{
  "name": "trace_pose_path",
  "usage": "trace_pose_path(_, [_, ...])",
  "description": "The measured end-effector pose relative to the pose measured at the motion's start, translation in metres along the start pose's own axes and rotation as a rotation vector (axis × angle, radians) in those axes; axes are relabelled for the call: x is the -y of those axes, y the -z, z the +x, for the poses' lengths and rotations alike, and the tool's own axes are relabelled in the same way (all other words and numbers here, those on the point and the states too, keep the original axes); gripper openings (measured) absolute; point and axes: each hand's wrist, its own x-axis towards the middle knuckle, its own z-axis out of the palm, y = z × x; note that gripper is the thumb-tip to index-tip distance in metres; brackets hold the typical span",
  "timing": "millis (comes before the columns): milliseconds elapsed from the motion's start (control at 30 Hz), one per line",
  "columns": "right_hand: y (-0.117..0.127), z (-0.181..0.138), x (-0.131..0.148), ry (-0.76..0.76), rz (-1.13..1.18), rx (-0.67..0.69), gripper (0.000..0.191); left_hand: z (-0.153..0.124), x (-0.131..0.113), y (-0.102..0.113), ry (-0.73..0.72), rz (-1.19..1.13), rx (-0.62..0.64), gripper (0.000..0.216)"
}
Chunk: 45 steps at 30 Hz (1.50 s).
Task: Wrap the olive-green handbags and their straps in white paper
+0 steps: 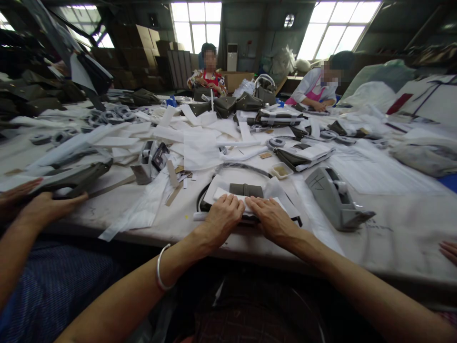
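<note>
In front of me a dark olive handbag (246, 190) lies on the table, partly covered by a white wrapping sheet (221, 193). Its dark handle (246, 166) arches away behind it. My left hand (225, 213) lies over the near left part of the sheet, fingers together and bent over it. Close beside it, my right hand (272, 215) holds the same sheet on the right, its fingertips almost meeting those of the left. Both thumbs are mostly hidden. More white sheet shows at the bag's right side.
A grey tape dispenser (330, 197) stands right, another tape dispenser (150, 159) left. A small dish (281, 170) sits behind the bag. White sheets (202, 150), tape rolls and other bags cover the table beyond. A co-worker's hands (46, 207) hold a bag at left; two people work opposite.
</note>
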Motion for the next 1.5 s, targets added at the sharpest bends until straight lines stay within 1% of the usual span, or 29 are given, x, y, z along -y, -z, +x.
trace_pose_path(33, [-0.002, -0.001, 0.002, 0.006, -0.031, -0.015, 0.066, 0.001, -0.002, -0.002, 0.007, -0.025, 0.045, 0.021])
trace_pose_path(100, [-0.008, -0.003, 0.005, 0.011, -0.09, -0.051, 0.066, -0.002, -0.006, -0.006, 0.023, -0.05, 0.071, 0.019])
trace_pose_path(200, [-0.016, -0.006, 0.008, 0.015, -0.118, -0.091, 0.065, -0.008, -0.01, -0.012, 0.044, -0.024, 0.022, 0.024])
trace_pose_path(367, [-0.031, -0.008, 0.003, 0.033, -0.093, -0.201, 0.061, -0.012, -0.018, -0.018, 0.017, 0.117, -0.032, 0.044])
trace_pose_path(533, [-0.045, -0.013, -0.004, 0.116, -0.124, -0.386, 0.056, -0.02, -0.034, -0.034, 0.017, 0.201, -0.124, 0.047])
trace_pose_path(633, [-0.049, -0.015, -0.007, 0.149, -0.132, -0.441, 0.056, -0.023, -0.038, -0.04, -0.011, 0.227, -0.15, 0.049])
trace_pose_path(733, [-0.047, -0.013, -0.008, 0.135, -0.146, -0.437, 0.055, -0.02, -0.034, -0.039, -0.048, 0.242, -0.158, 0.047])
trace_pose_path(900, [-0.034, -0.013, -0.008, 0.123, -0.155, -0.383, 0.051, -0.009, -0.018, -0.029, -0.137, 0.202, -0.162, 0.043])
trace_pose_path(1033, [-0.027, -0.017, -0.006, 0.094, -0.171, -0.415, 0.049, -0.005, -0.005, -0.021, -0.178, 0.126, -0.21, 0.039])
trace_pose_path(1133, [-0.027, -0.019, -0.005, 0.061, -0.216, -0.442, 0.051, -0.001, 0.001, -0.015, -0.198, 0.101, -0.244, 0.037])
trace_pose_path(1267, [-0.029, -0.014, -0.008, 0.051, -0.273, -0.479, 0.049, 0.005, 0.009, -0.009, -0.218, 0.095, -0.265, 0.036])
trace_pose_path(1400, [-0.02, -0.002, -0.011, 0.093, -0.228, -0.473, 0.038, 0.007, 0.011, -0.007, -0.197, 0.072, -0.264, 0.037])
trace_pose_path(1500, [-0.006, 0.008, -0.009, 0.108, -0.165, -0.41, 0.028, 0.006, 0.009, -0.003, -0.094, 0.064, -0.256, 0.041])
